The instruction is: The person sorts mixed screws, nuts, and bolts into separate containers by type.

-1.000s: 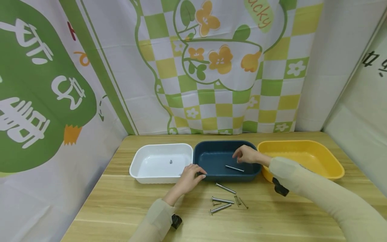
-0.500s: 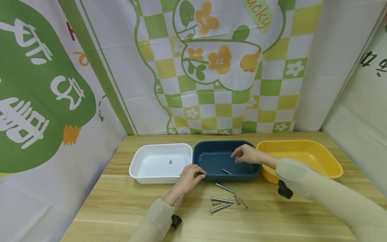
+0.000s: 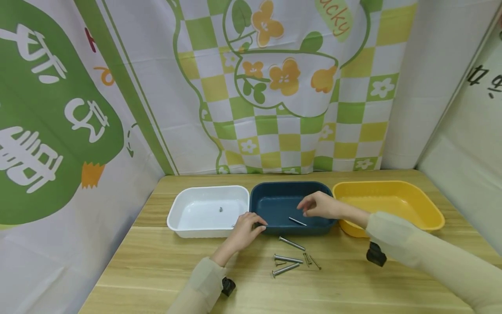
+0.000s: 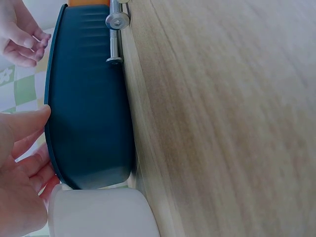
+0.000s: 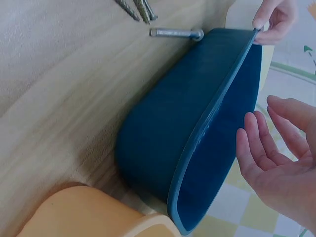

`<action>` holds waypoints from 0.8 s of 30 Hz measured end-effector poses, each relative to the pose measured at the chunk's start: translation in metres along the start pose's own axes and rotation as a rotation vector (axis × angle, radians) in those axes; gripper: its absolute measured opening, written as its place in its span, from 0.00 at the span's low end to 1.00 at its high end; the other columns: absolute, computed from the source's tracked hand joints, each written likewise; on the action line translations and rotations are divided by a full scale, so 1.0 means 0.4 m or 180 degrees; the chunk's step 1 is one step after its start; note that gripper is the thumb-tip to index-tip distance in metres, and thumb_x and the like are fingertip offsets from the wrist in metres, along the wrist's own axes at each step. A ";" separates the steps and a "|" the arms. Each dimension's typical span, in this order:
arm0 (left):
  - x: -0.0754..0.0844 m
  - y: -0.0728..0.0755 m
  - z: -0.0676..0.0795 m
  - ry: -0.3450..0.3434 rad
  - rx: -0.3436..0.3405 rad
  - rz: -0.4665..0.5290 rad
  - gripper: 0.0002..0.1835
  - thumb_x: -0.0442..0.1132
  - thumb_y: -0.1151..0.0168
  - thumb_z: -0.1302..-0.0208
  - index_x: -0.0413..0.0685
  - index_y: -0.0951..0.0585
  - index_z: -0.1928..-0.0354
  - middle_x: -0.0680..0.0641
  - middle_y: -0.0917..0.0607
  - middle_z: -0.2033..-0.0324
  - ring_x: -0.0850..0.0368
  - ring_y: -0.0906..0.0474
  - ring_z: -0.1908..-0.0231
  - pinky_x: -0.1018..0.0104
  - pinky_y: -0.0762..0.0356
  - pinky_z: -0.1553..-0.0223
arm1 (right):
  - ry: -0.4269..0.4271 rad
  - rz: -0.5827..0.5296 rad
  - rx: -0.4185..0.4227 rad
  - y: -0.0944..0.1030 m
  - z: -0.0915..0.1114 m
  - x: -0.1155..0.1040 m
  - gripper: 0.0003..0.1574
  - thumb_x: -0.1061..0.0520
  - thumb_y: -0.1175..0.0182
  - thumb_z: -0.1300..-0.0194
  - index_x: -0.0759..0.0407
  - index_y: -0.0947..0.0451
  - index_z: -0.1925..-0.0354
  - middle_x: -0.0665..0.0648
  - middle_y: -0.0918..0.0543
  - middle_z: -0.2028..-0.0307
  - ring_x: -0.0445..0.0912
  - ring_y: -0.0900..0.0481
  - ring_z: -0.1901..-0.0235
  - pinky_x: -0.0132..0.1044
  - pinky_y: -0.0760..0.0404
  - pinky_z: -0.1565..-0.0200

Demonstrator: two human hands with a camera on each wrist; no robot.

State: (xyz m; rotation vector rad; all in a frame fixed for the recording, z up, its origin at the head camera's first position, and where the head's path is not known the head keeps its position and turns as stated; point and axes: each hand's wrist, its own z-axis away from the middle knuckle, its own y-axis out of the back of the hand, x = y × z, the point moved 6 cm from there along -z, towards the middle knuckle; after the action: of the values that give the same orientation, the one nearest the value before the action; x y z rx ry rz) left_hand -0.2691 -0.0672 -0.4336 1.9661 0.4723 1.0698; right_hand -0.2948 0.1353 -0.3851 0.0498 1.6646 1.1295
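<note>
My left hand (image 3: 247, 229) holds the near left rim of the dark blue bin (image 3: 298, 231), thumb outside and fingers inside, as the left wrist view shows. Beyond it my right hand (image 3: 319, 205) hovers over the bin's right side. In the right wrist view that hand's fingers (image 5: 252, 143) are loosely bent with nothing between them. A slim metal bolt (image 3: 297, 221) lies on the bin floor near the front wall; the wrist views do not show it.
A white bin (image 3: 208, 234) with a small metal piece (image 3: 221, 209) stands left, a yellow bin (image 3: 392, 203) right. On the wooden table in front lie several large bolts (image 3: 288, 259) and small brass-coloured screws (image 3: 315, 262). A patterned cloth (image 3: 290, 131) hangs behind.
The bolt in the blue bin has shifted left and towards the front wall. My right hand has drawn slightly left and its forearm has swung right and nearer. The left hand has stayed put.
</note>
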 end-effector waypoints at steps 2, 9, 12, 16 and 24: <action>0.000 0.000 0.000 -0.0011 0.0009 -0.0008 0.05 0.36 0.40 0.40 0.45 0.18 0.64 0.49 0.18 0.66 0.53 0.26 0.60 0.53 0.35 0.49 | 0.0018 -0.0041 -0.0033 -0.007 0.006 -0.008 0.13 0.67 0.41 0.44 0.73 0.23 0.58 0.57 0.20 0.70 0.43 0.22 0.69 0.30 0.23 0.66; -0.002 -0.001 -0.001 -0.0024 0.0010 0.0005 0.05 0.36 0.40 0.40 0.45 0.18 0.64 0.49 0.19 0.67 0.53 0.26 0.60 0.53 0.35 0.49 | 0.0155 -0.0144 -0.0134 -0.034 0.028 -0.031 0.13 0.66 0.41 0.43 0.72 0.23 0.59 0.57 0.20 0.70 0.41 0.22 0.70 0.30 0.23 0.66; -0.004 -0.001 0.000 -0.0025 0.0011 0.0001 0.05 0.36 0.40 0.40 0.45 0.18 0.64 0.49 0.19 0.66 0.53 0.26 0.60 0.53 0.35 0.48 | 0.0207 -0.0147 -0.0144 -0.046 0.035 -0.035 0.13 0.66 0.41 0.43 0.72 0.23 0.59 0.56 0.20 0.70 0.40 0.23 0.71 0.29 0.23 0.67; -0.005 -0.001 0.000 -0.0026 0.0009 -0.0019 0.05 0.37 0.41 0.40 0.45 0.18 0.64 0.49 0.18 0.66 0.53 0.26 0.60 0.53 0.35 0.48 | 0.0205 -0.0148 -0.0174 -0.060 0.045 -0.038 0.13 0.65 0.40 0.43 0.71 0.22 0.59 0.54 0.20 0.70 0.38 0.23 0.71 0.29 0.23 0.67; -0.001 0.000 -0.001 -0.0023 0.0019 0.0006 0.05 0.36 0.40 0.41 0.45 0.18 0.64 0.48 0.18 0.66 0.53 0.26 0.60 0.54 0.35 0.49 | 0.0280 -0.0225 -0.0191 -0.090 0.061 -0.048 0.12 0.66 0.40 0.44 0.70 0.22 0.59 0.55 0.19 0.70 0.37 0.23 0.71 0.29 0.22 0.67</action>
State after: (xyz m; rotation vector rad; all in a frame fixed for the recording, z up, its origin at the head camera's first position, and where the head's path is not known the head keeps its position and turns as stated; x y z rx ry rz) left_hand -0.2698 -0.0673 -0.4337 1.9755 0.4702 1.0633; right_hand -0.2506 0.1209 -0.3954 -0.0975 1.6955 1.1414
